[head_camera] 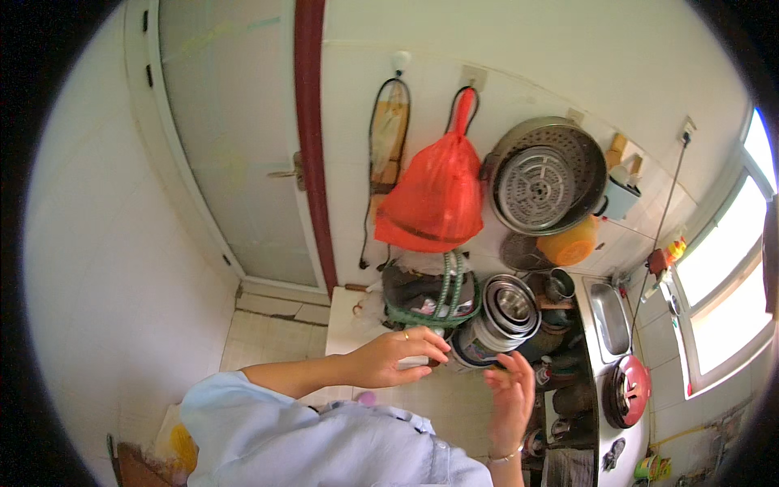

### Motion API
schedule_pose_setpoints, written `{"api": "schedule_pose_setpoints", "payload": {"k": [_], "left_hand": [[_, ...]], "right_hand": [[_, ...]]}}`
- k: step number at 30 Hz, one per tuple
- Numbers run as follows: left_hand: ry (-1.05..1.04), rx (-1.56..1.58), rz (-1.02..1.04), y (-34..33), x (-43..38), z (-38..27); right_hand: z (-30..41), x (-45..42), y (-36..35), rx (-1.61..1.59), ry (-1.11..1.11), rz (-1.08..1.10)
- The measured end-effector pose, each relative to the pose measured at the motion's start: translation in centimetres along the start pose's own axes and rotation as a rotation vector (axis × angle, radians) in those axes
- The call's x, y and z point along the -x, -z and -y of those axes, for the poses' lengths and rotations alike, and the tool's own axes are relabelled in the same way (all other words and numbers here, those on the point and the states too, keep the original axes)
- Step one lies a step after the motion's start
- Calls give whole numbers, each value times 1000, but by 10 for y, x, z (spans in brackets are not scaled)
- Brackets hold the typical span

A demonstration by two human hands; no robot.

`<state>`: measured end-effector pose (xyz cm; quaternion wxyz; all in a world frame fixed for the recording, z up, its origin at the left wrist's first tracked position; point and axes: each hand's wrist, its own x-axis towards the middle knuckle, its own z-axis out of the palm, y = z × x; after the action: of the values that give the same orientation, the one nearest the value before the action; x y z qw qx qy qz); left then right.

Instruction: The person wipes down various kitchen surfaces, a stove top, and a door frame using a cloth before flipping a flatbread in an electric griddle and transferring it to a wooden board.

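My left hand (395, 359) is held out in front of my chest, palm down, with a gold ring on one finger. Its thumb and fingers are apart, and a small pale object with a dark end (417, 363) shows in the gap, apparently beyond the hand. My right hand (513, 389) is raised with loosely bent fingers and grips nothing visible; a bracelet circles its wrist. Just beyond both hands stand a green plastic basket (398, 313) with two handles and white buckets (481, 341). Nested stainless steel bowls (514, 304) sit on top of the buckets.
A red plastic bag (435, 189) and a large steamer pot (590, 158) hang on the tiled wall. Along the right run a steel sink (610, 319), a red-lidded pan (636, 389) and open shelves (566, 402). A frosted door (231, 146) stands at left.
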<state>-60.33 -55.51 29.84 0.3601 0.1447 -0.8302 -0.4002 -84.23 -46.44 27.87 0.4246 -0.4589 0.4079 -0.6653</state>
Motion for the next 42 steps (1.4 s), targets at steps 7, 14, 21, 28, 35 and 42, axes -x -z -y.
{"api": "schedule_pose_setpoints", "payload": {"k": [7, 14, 21, 28, 35, 42], "left_hand": [[70, -8, -62, 37, 30, 16], [-65, -295, -32, 138, 67, 72], [28, -197, -483, 265, -2, 168], [-28, -598, -779, 297, -116, 218], [-91, -545, -846, 310, -137, 237], [169, 414, -501, 320, -115, 184]], "right_hand": [[-50, 2, -75, 58, -136, 27], [-111, -39, -164, 283, -88, 71], [-163, -125, -253, 331, -49, 172], [-159, -163, -266, 231, -173, 169], [-165, -195, -254, 162, -127, 125], [-136, -308, -294, -192, 70, 14]]}}
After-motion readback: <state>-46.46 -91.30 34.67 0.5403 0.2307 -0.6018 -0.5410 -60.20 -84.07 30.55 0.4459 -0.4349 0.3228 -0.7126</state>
